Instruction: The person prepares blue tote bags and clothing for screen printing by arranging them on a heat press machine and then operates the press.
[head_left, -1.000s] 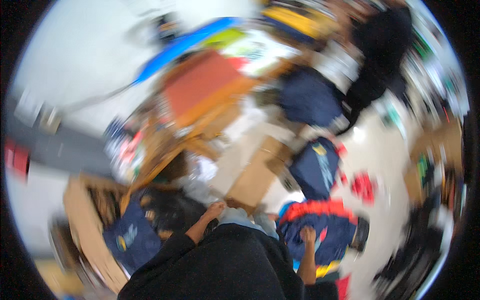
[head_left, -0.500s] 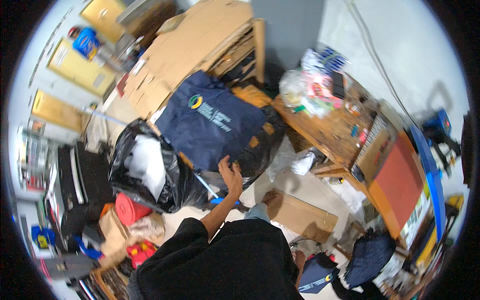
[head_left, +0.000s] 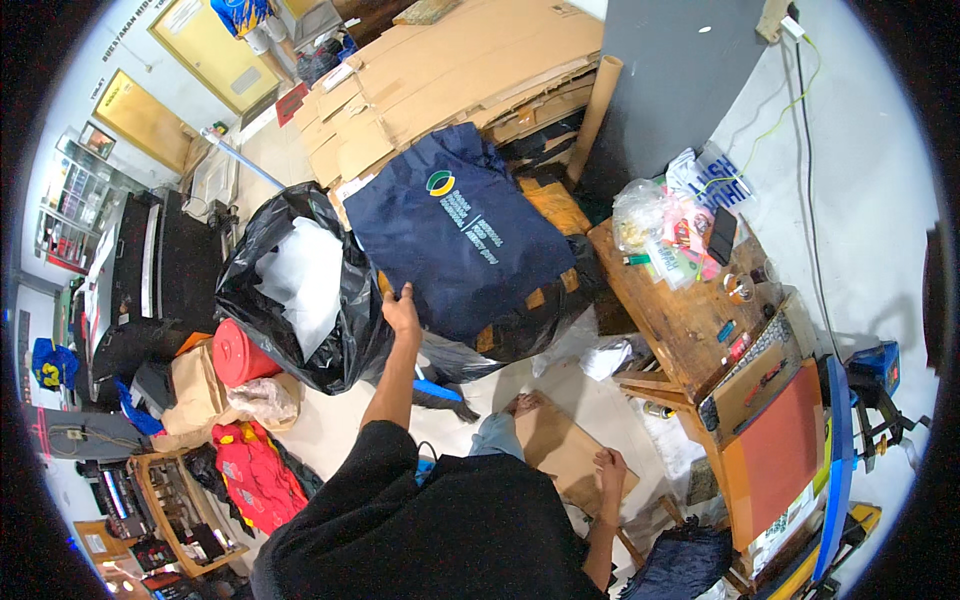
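Broom [head_left: 438, 390] and black bag [head_left: 356, 362] crowd left hand [head_left: 401, 312], grip on navy cloth [head_left: 465, 265] unclear; right hand [head_left: 610, 474] empty, half-curled.

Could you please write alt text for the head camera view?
A person's left hand is at the edge of a navy cloth with a printed emblem, beside an open black bag holding something white. The right hand is above flat cardboard on the floor. A cluttered wooden table stands to the right.

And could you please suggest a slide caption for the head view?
Left hand at the edge of a navy cloth beside an open black bag; right hand near flat cardboard.
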